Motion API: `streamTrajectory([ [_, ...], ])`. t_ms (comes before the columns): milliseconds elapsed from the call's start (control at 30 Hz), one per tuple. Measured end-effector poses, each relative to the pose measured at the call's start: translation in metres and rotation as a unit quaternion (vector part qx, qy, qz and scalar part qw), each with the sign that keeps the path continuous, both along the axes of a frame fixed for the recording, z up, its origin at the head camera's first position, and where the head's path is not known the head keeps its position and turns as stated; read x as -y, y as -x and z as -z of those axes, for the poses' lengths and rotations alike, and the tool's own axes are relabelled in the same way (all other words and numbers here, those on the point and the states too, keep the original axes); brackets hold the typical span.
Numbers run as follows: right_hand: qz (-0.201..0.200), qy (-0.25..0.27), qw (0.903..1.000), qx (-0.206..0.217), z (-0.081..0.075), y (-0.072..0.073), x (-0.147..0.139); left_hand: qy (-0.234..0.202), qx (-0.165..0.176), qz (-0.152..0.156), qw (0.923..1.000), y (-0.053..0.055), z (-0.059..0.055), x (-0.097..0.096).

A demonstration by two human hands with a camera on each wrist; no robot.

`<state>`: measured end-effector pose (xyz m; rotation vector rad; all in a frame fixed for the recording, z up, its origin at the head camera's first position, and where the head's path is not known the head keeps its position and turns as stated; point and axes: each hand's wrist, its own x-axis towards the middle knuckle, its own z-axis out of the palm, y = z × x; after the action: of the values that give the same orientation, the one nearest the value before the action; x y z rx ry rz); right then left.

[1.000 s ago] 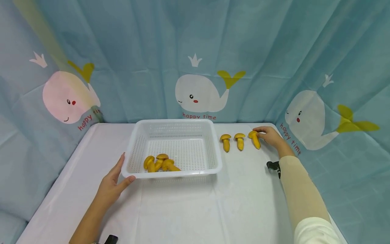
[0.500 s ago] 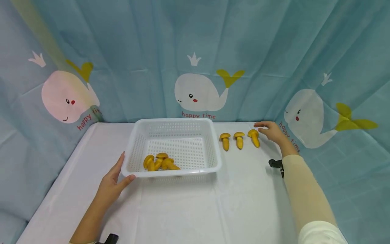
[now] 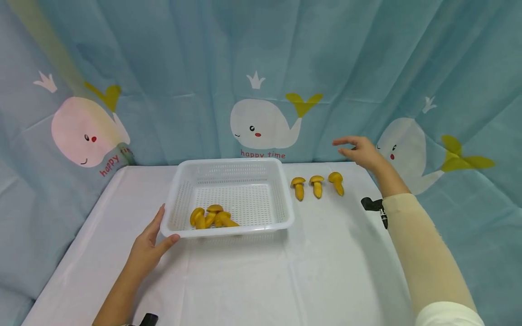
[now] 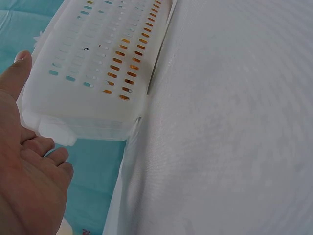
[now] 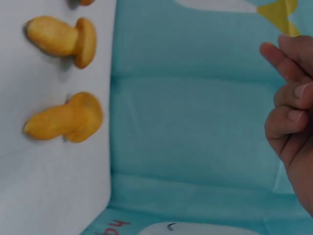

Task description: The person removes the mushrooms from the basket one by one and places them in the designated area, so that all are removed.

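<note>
I can see a white whale (image 3: 269,120) printed midway along the blue curtain (image 3: 175,59). A white crown (image 3: 256,81) floats above that whale and red "happy time" lettering (image 3: 263,154) runs beneath it. To its left is a pinkish whale (image 3: 77,122), to its right a second white whale (image 3: 408,136), and below it spreads a white tablecloth (image 3: 244,280)

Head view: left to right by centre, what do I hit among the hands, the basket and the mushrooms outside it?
left hand → white basket → first yellow mushroom → second yellow mushroom → third yellow mushroom → right hand
</note>
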<state>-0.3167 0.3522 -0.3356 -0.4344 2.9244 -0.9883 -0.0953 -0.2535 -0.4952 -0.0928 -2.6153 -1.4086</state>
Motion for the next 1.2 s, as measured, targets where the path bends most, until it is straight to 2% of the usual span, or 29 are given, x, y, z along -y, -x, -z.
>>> streamTrajectory([
  [200,-0.024,-0.007,0.9992,-0.030,-0.033,-0.006,0.031,0.006,-0.003,-0.005,1.0000,-0.003,-0.002,0.002],
  [400,-0.076,-0.018,0.9951,-0.060,-0.066,-0.012,0.071,0.002,-0.004,-0.002,1.0000,-0.003,-0.005,0.004],
  [567,-0.113,-0.015,0.9903,-0.079,-0.082,-0.014,0.106,-0.003,-0.003,0.003,1.0000,-0.001,-0.006,0.005],
  [800,-0.161,0.005,0.9842,-0.074,-0.082,-0.012,0.159,0.006,-0.007,0.007,0.9999,-0.001,-0.006,0.006],
  [1000,-0.220,0.007,0.9728,-0.072,-0.071,-0.006,0.201,0.010,-0.022,0.015,0.9996,-0.001,-0.002,0.005],
  [1200,-0.267,0.012,0.9612,-0.067,-0.057,-0.003,0.239,0.000,-0.013,0.013,0.9998,0.000,0.000,0.003],
])
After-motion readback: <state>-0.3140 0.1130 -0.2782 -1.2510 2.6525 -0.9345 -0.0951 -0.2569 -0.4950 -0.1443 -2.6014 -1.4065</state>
